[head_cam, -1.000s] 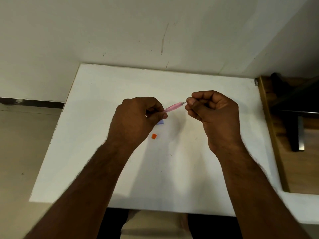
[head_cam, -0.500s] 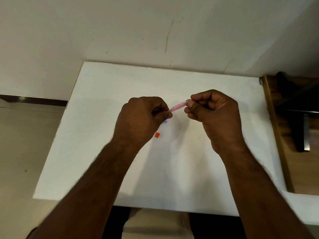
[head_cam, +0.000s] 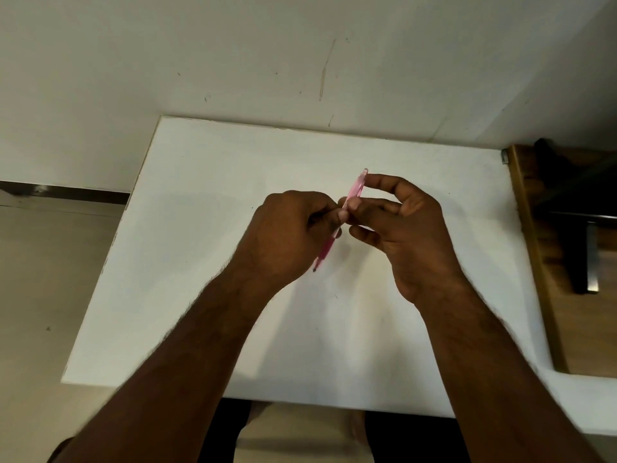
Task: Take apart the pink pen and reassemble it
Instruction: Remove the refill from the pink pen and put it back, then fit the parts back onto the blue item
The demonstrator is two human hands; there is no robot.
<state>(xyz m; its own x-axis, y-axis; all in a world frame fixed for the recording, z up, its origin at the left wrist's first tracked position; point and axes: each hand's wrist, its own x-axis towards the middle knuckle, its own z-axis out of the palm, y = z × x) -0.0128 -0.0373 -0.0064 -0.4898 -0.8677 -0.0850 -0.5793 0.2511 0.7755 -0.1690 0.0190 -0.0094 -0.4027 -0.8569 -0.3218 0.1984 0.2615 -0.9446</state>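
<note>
The pink pen is a translucent pink stick held above the white table, tilted steeply with its dark tip down near my left wrist and its top end up by my right forefinger. My left hand grips the pen's middle between thumb and fingers and hides that part. My right hand pinches the upper half just right of the left thumb, its other fingers loosely spread. The pen's lower pink section shows below my left hand.
A wooden surface with a dark metal-edged object lies beyond the table's right edge. The wall runs along the table's far side. Floor shows to the left.
The pen has swung from nearly level to steeply tilted, tip down. My right fingers have loosened and spread. The small orange and blue pieces seen on the table earlier are hidden now.
</note>
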